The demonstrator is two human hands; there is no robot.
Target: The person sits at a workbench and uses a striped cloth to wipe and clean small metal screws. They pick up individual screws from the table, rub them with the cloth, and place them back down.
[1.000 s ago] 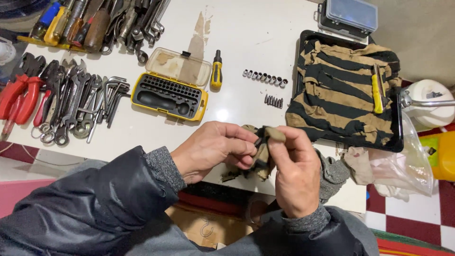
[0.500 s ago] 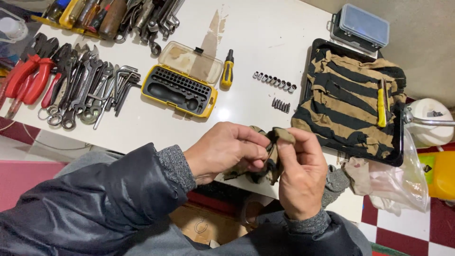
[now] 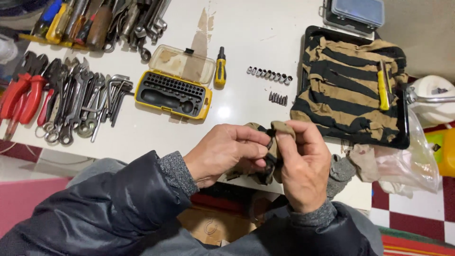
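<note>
My left hand [image 3: 227,151] and my right hand [image 3: 305,166] meet at the near edge of the white table [image 3: 256,33]. Between them they pinch a small tan and black striped rag [image 3: 272,137], bunched around something small that the cloth and fingers hide. The fingertips of both hands close on the rag's top. Beyond the hands lie a row of small sockets [image 3: 269,75], a cluster of screwdriver bits [image 3: 278,98], a short yellow-handled driver [image 3: 220,68] and an open yellow bit case [image 3: 173,94].
Red-handled pliers [image 3: 21,92], wrenches and hex keys [image 3: 83,102] lie at the left. A black tray [image 3: 403,137] at the right holds a striped cloth and a yellow tool [image 3: 383,87]. A clear-lidded box [image 3: 356,12] sits far right, a plastic bag [image 3: 407,161] off the table's corner.
Both hands stay closed on the rag with small finger shifts. The view has tilted slightly, so the table contents sit lower and further right in the picture.
</note>
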